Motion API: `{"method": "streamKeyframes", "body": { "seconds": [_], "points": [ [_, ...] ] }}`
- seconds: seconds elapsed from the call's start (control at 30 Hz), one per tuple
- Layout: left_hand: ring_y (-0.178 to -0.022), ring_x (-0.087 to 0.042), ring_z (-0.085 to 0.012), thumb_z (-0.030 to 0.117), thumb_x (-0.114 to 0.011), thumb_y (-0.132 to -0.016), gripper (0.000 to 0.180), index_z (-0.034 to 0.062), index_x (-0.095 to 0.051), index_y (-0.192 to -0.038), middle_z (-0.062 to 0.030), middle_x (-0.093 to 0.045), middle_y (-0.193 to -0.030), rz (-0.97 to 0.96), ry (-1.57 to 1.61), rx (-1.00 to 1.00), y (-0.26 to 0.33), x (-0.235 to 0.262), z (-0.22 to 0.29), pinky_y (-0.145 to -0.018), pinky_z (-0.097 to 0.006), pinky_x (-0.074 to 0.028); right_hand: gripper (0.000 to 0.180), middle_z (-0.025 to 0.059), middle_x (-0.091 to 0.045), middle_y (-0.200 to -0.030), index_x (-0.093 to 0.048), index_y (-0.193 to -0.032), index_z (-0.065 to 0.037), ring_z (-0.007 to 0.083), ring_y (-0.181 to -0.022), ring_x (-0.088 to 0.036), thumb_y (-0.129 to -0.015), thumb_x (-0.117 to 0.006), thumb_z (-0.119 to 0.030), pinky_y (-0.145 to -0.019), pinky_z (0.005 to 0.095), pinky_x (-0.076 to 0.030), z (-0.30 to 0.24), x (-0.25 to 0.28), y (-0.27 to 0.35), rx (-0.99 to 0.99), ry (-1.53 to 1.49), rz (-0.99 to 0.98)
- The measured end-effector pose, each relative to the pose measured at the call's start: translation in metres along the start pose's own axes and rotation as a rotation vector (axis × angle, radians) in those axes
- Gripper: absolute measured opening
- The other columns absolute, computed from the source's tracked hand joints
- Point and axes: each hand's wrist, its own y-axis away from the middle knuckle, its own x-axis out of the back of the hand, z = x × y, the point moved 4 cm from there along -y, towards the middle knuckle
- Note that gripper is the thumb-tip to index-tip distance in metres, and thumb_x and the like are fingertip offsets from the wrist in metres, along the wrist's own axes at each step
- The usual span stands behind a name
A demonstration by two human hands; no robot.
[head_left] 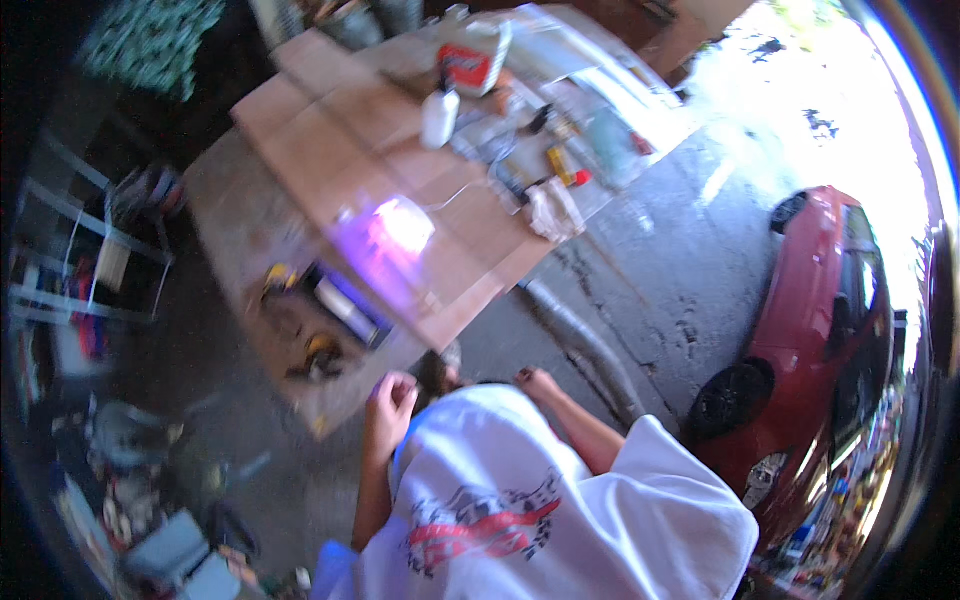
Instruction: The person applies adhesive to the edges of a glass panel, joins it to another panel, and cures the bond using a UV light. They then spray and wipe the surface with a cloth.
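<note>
Brown sheeting (345, 175) covers much of the counter (225, 210) in the head view. My left grip (392, 398), curled up, is near the counter's close edge, toward which a dark oblong object (345, 303) lies; my right grip (538, 384), also curled, is apart from it. I cannot tell whether either pinches anything.

glare upper right | violet-lit cardboard (330, 170) | overall blur | bent, dark edges

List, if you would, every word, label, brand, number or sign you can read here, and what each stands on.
None can be read.
White shirt: black and red print, too blurred to read.
White jug on the table: red label with pale marks, too blurred to read.
</note>
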Motion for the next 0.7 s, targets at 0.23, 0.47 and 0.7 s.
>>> {"method": "streamKeyframes", "body": {
  "seconds": [0.23, 0.47, 0.7],
  "points": [
    [-0.072, -0.063, -0.0208, 0.007, -0.070, -0.090, 0.013, 0.0038, -0.064, -0.101, -0.0082, -0.065, -0.081, -0.109, -0.122, 0.179, 0.056, 0.027, -0.051, -0.069, -0.036, -0.053, 0.039, 0.0221, -0.074, -0.107, -0.070, -0.117, -0.007, 0.0383, -0.101, -0.072, -0.096, -0.066, -0.040, -0.087, 0.0441, -0.056, 0.003, -0.020, 0.075, 0.015, -0.074, 0.087],
    [-0.065, -0.061, -0.0165, 0.009, -0.069, -0.091, 0.011, 0.0034, -0.065, -0.100, -0.0060, -0.066, -0.076, -0.104, -0.084, 0.052, 0.085, 0.045, -0.059, -0.064, -0.034, -0.051, 0.008, 0.0015, -0.055, -0.080, -0.058, -0.096, -0.004, 0.0107, -0.073, -0.053, -0.103, -0.054, -0.005, -0.066, 0.0267, -0.045, -0.126, 0.144, 0.197, 0.678, -0.605, 0.971],
    [-0.076, -0.061, -0.0083, 0.011, -0.066, -0.097, 0.012, 0.0060, -0.067, -0.108, -0.0004, -0.066, -0.089, 0.106, 0.106, -0.342, 0.060, 0.111, 0.064, -0.070, -0.025, -0.049, 0.039, 0.0068, -0.051, -0.126, -0.047, -0.129, -0.008, 0.0210, -0.109, -0.054, -0.103, -0.053, -0.036, -0.094, 0.0367, -0.047, -0.271, 0.292, 0.473, 1.819, -0.648, 1.921]
  ]
}}
